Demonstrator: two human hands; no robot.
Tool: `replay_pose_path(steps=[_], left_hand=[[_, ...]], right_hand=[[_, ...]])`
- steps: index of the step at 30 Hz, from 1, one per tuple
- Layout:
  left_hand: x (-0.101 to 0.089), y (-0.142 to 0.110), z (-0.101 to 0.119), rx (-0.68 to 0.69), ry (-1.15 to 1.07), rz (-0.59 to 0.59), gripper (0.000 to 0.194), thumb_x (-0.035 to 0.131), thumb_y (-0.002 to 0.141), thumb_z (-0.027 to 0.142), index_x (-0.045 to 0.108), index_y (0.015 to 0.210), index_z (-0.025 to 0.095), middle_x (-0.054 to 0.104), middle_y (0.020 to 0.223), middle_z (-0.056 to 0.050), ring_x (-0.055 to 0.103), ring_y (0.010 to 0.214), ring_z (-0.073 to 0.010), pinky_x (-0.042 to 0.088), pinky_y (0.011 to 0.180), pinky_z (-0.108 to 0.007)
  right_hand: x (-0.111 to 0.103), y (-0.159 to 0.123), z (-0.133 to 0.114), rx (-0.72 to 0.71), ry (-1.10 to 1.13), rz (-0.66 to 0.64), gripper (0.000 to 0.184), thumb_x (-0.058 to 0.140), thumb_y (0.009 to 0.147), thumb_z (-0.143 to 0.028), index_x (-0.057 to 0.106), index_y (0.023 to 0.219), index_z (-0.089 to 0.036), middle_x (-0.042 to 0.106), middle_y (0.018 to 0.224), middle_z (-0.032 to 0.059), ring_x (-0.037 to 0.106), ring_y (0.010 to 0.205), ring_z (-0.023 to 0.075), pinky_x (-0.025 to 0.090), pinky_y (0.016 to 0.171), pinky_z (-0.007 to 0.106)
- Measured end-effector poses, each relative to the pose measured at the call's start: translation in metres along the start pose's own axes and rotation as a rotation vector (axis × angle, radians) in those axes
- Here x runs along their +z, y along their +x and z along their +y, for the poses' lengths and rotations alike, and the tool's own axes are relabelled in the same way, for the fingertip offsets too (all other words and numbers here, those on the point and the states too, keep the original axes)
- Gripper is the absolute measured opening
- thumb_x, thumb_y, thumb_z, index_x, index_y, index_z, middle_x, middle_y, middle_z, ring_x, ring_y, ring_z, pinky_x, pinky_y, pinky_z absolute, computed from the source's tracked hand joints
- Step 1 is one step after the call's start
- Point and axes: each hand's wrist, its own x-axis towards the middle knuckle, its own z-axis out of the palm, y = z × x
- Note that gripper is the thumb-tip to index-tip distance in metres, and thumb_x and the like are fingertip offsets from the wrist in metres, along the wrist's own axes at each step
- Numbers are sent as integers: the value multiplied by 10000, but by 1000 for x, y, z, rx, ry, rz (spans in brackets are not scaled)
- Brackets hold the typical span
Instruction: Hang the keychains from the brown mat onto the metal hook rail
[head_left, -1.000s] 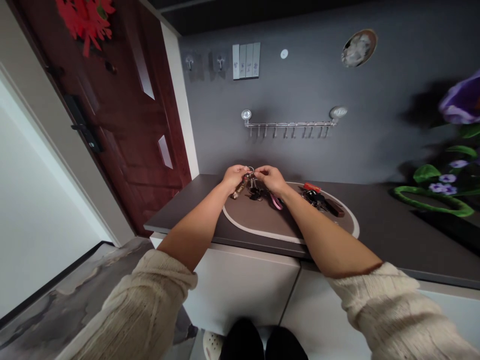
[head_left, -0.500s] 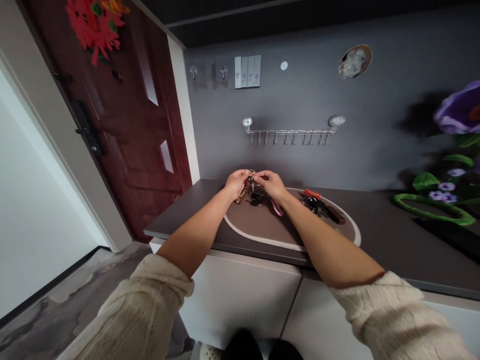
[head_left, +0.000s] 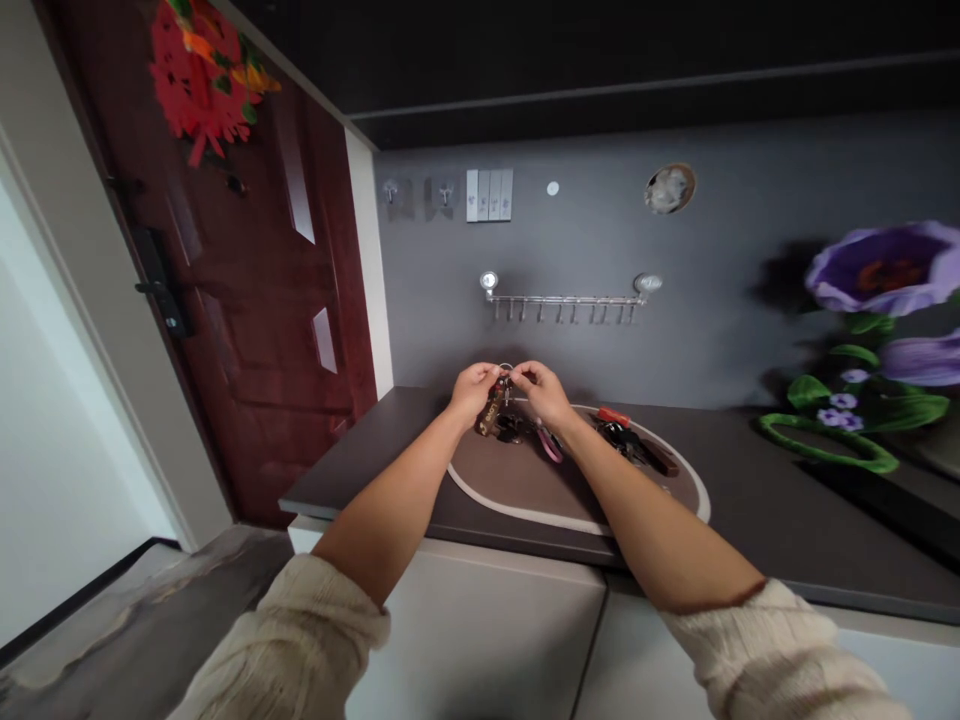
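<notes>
Key ring [head_left: 506, 366], held up between two hands, sits over the rear left part of the mat [head_left: 517, 485], towards the back edge of the desk [head_left: 772, 520]. Left hand [head_left: 472, 388] pinches its left side between thumb and fingers; right hand [head_left: 545, 392] pinches at its right side, though whether on the ring itself or a small part hung from it, I cannot tell.

Little has changed in half a second: the view has tipped up, showing more of the overhead cabinet [head_left: 637, 60], and the brown tag [head_left: 490, 413] under the left hand now hangs steeper, its lettering clearer. Both pinches remain at the ring, so the handling there seems unfinished.

Dark keys [head_left: 511, 430] hang or lie just below; a pink strap [head_left: 550, 447] lies under the right hand. Another key bunch [head_left: 628, 440] rests, unmoved, near the mat's right edge
</notes>
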Motion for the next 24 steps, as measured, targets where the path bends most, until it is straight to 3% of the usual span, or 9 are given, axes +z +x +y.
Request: replay_pose_path(steps=[4,8,13,16,24], left_hand=[[-3,5,1,160,163,36,188,505,732,288,587,770,123,631,763,-53,560,665,-108,423,684,-256],[-11,10,1,247,409,195,207,462,758,294,591,759,132,635,767,-57,562,703,-122,410,702,-251],[-19,11,-2,237,680,273,228,403,794,282,591,798,153,635,736,-38,542,648,-121,388,660,-244],[-20,9,-2,237,795,277,234,384,805,264,595,804,162,631,741,-45,541,670,-133,374,662,-246],[-21,5,6,192,902,409,263,346,818,246,594,823,162,618,821,-81,540,762,-169,364,696,-271]], right_hand=[[-1,3,-6,-4,25,-3,151,502,691,-320,504,721,-172,534,709,-10,483,683,110,377,700,249],[2,15,-13,19,29,57,133,488,697,-302,485,716,-171,521,685,-14,478,658,105,384,669,239],[9,40,-27,194,234,91,69,453,722,-247,432,740,-183,504,628,-29,493,551,91,399,518,212],[16,53,-36,272,345,117,17,418,747,-198,415,735,-186,517,617,-26,535,565,91,427,514,209],[35,82,-42,375,406,264,156,380,753,-97,414,617,-165,496,516,-36,502,475,59,461,510,214]])
